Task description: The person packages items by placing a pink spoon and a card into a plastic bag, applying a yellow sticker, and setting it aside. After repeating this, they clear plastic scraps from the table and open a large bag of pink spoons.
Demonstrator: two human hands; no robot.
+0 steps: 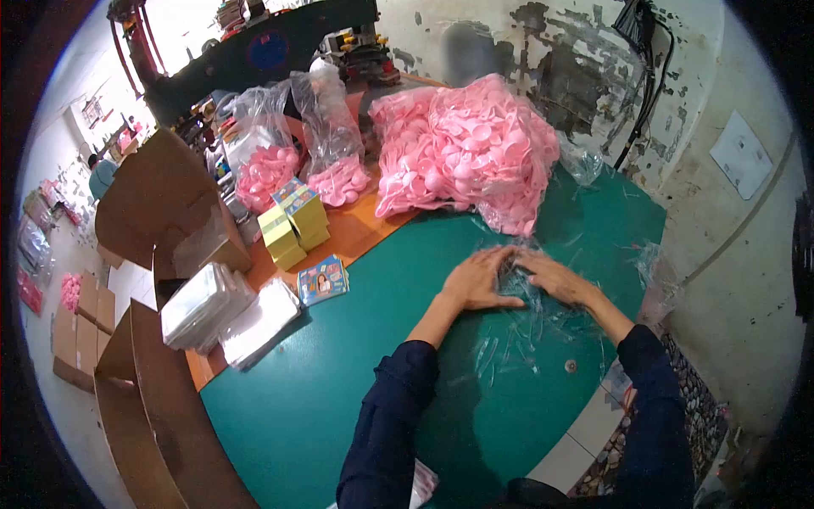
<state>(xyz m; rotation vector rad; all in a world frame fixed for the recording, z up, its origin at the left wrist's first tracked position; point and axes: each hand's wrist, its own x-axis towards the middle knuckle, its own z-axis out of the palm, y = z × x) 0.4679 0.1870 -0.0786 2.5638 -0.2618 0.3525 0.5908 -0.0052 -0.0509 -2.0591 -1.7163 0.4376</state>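
My left hand (480, 281) rests over a loose heap of clear plastic strips (543, 316) on the green tabletop (331, 382). Its thumb stands apart from the curved fingers. From the other side my right hand (555, 278) reaches into the same heap, fingers stretched toward the left hand. Together the hands cup the strips between them, and some fingertips are hidden in the plastic. More thin strips lie scattered below and to the right of the hands. Just beyond sits a large clear bag of pink plastic spoons (475, 148).
Left of the hands are stacked yellow boxes (284, 237), picture cards (322, 280) and piles of clear plastic sleeves (263, 322). Smaller bags of pink pieces (267, 178) stand behind. Open cardboard boxes (140, 399) line the left edge; a peeling wall (585, 68) rises behind.
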